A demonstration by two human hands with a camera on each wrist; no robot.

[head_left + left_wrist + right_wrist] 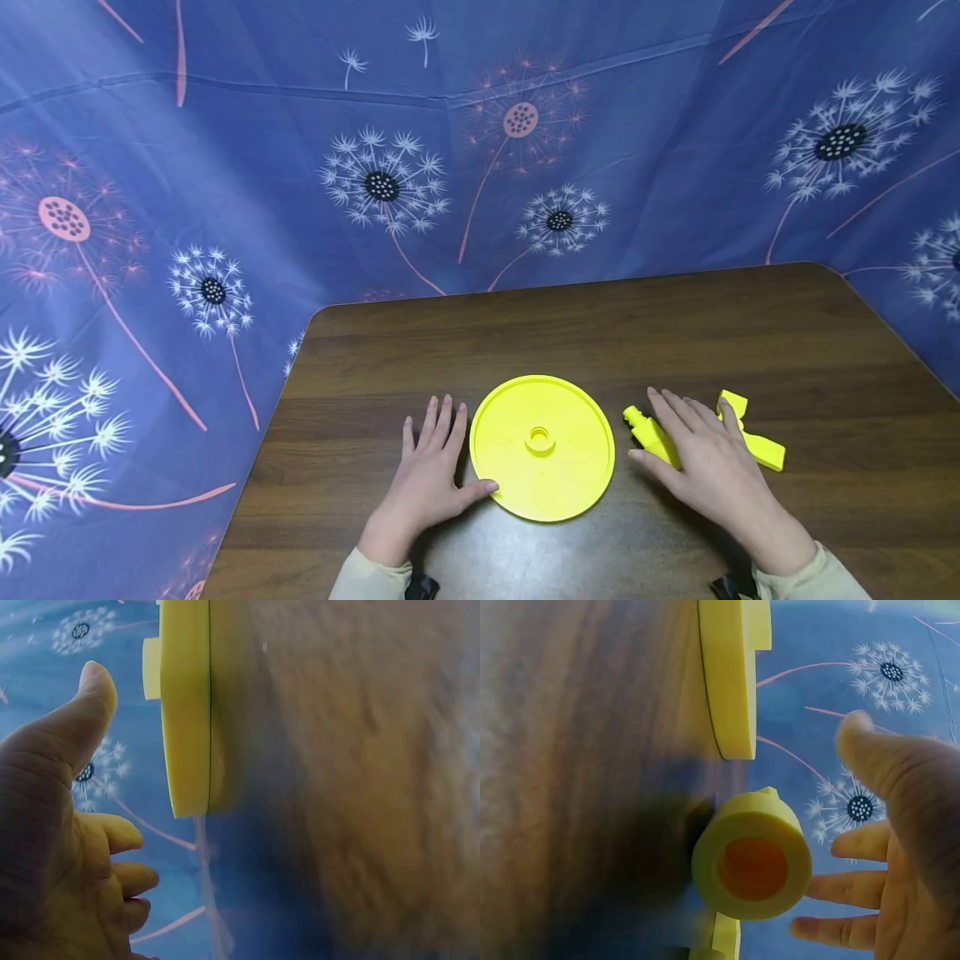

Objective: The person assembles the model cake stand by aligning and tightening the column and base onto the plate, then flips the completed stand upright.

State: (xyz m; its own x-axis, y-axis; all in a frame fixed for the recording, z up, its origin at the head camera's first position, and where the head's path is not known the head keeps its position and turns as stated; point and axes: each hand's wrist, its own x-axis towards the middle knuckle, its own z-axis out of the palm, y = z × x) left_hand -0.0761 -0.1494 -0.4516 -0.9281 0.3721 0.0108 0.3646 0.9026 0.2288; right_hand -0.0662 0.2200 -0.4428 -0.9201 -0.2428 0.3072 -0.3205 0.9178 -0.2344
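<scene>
The left hand lies open, fingers relaxed. The yellow disc stands just beyond the thumb tip, apparently without contact. The wooden table is blurred.

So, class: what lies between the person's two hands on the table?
The head view shows a yellow disc between the left hand and right hand; the left thumb touches its rim.

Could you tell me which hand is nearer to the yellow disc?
Left. The left hand lies beside the yellow disc, thumb at its rim; the right hand hovers over the yellow part, apart from it.
</scene>
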